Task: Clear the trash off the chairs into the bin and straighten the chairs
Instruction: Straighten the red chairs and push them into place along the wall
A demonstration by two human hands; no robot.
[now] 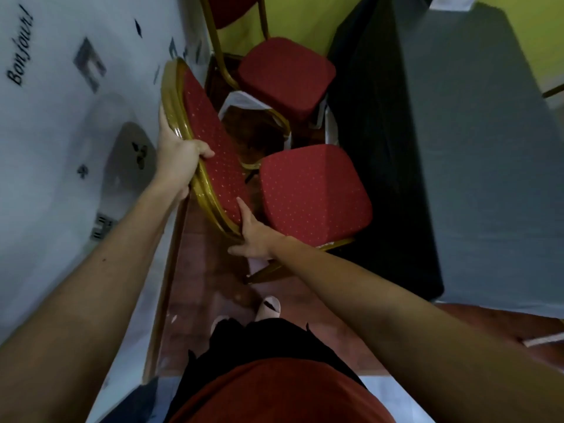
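Below me stands a red padded chair with a gold metal frame; its backrest runs along the left and its seat lies to the right. My left hand grips the top rail of the backrest. My right hand holds the backrest's near end, fingers spread on the fabric and frame. A second red chair stands further ahead, its seat bare. Between the two chairs sits a bin lined with a white bag. No trash shows on either seat.
A table under a white printed cloth runs along my left. A table draped in black and grey stands close on the right. Reddish tiled floor forms a narrow aisle under my feet. A yellow-green wall is ahead.
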